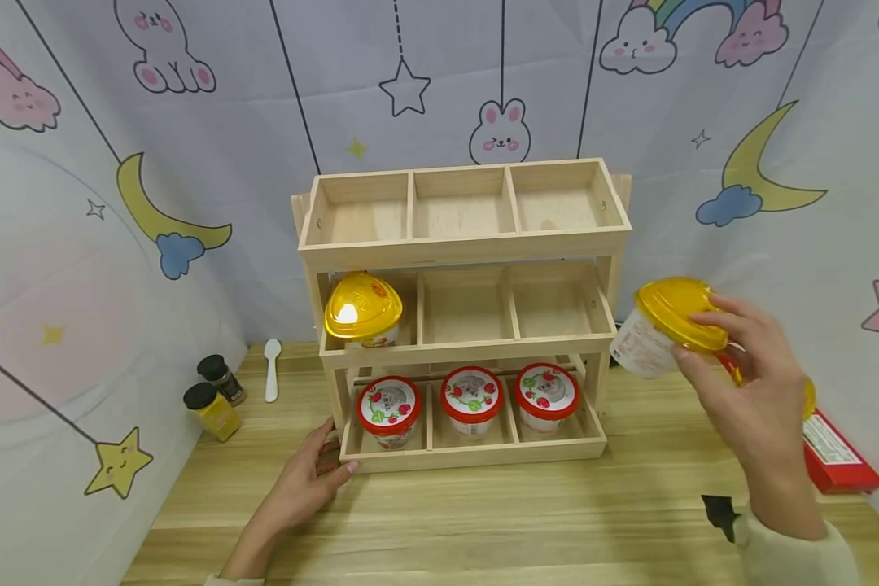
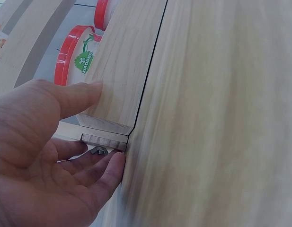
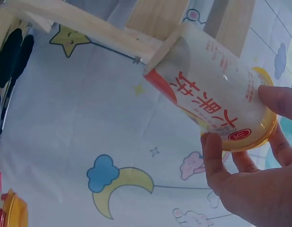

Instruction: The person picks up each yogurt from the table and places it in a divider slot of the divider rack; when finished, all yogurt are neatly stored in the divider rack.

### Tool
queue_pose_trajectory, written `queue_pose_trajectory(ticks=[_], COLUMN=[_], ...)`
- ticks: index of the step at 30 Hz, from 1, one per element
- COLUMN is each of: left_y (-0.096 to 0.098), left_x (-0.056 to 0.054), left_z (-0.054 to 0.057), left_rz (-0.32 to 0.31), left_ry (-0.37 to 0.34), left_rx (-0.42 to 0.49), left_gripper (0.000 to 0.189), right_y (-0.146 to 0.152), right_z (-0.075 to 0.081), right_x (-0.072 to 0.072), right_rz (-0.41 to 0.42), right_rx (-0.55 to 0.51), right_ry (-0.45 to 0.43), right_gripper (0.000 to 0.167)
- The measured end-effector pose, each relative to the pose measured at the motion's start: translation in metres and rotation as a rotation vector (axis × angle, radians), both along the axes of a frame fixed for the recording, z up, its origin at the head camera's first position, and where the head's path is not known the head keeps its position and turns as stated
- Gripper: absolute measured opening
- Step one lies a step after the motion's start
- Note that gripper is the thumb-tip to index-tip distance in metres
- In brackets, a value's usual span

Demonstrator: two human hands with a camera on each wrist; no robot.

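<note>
My right hand (image 1: 750, 378) holds a white cup with a yellow lid (image 1: 677, 313) in the air, to the right of a three-tier wooden shelf (image 1: 469, 252). In the right wrist view, the thumb and fingers grip that cup (image 3: 207, 90) near its lid; red characters run along its side. Down at the shelf's lower left corner, my left hand (image 1: 311, 476) grips the wood. The left wrist view shows its thumb on the front board (image 2: 122, 71) and its other fingers around the end. A similar yellow-lidded cup (image 1: 364, 308) sits in the middle tier's left compartment.
Three red-lidded cups (image 1: 472, 399) stand in the bottom tier, one per compartment. Left of the shelf are a white spoon (image 1: 272, 370) and two small black-capped jars (image 1: 214, 409). A red box (image 1: 838, 456) lies beyond my right wrist. A patterned cloth hangs behind.
</note>
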State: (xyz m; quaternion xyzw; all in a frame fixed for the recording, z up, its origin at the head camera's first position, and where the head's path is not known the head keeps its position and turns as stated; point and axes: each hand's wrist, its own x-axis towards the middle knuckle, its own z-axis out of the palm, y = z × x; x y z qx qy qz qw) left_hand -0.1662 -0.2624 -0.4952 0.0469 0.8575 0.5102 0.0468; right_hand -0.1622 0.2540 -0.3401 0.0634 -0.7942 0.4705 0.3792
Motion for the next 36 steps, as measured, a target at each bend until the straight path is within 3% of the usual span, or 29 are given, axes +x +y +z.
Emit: queue_pose_trajectory(ticks=[17,36], left_y=[0.000,-0.001], left_x=[0.000,-0.001], left_z=[-0.001,-0.003], left_rz=[-0.008,-0.005], left_ry=[0.020,0.012], left_rx=[0.015,0.001], left_gripper=[0.087,0.088], right_y=[-0.028,-0.040], right_z=[0.015,0.020], right_x=[-0.005,-0.007], right_rz=[0.199,0.187], right_rx=[0.006,0.036], right_ry=[0.126,0.097], right_gripper=[0.043,0.043])
